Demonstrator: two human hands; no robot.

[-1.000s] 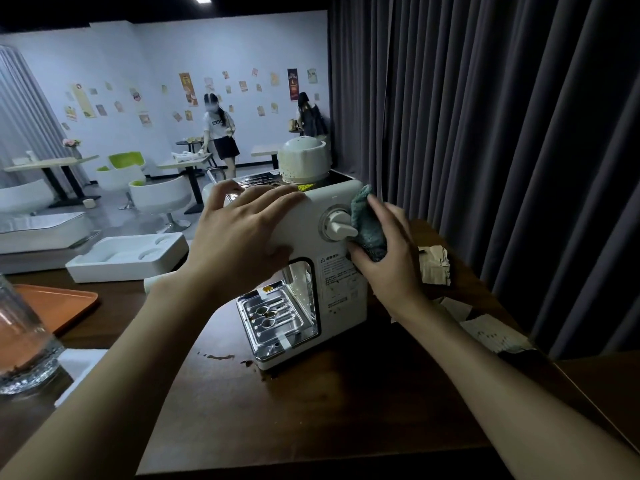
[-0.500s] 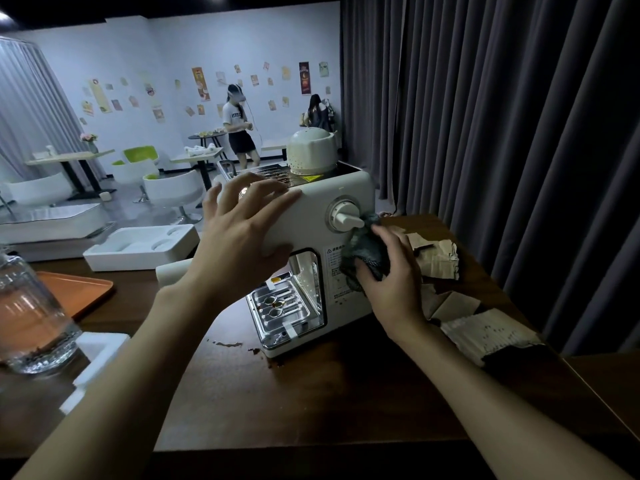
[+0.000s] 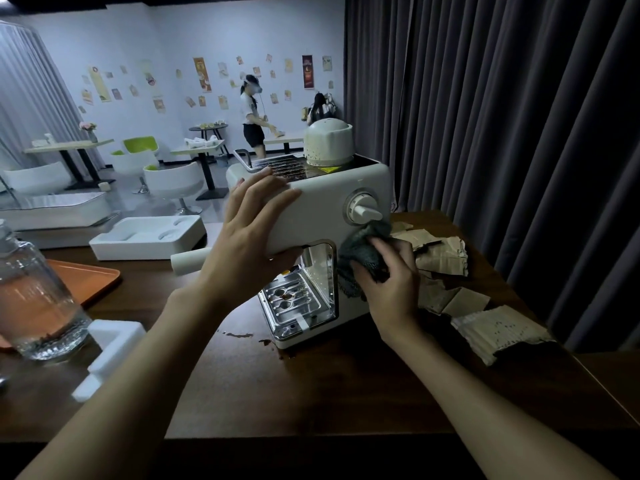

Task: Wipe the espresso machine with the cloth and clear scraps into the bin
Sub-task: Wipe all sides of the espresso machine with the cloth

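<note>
A white espresso machine [image 3: 325, 202] stands on the dark wooden table [image 3: 346, 386], its metal drip tray [image 3: 294, 303] facing me. My left hand [image 3: 249, 233] lies flat on its upper front, fingers spread, bracing it. My right hand [image 3: 388, 285] presses a dark green cloth [image 3: 363, 251] against the machine's right side, below the round knob [image 3: 363, 209]. Torn cardboard and paper scraps [image 3: 446, 258] lie to the right of the machine, with a larger corrugated piece [image 3: 498, 330] nearer me. Small brown spills [image 3: 242, 335] mark the table by the tray. No bin is in view.
A glass jar [image 3: 34, 299] stands at the left on an orange tray [image 3: 86, 278]. White foam blocks [image 3: 114, 344] lie beside it, and a white foam packing tray [image 3: 149, 237] sits behind. Dark curtains [image 3: 502, 133] hang close on the right. Two people stand far back among café tables.
My right hand has slid the cloth down the machine's right side, from beside the knob to below it. My left hand has stayed on the upper front.
</note>
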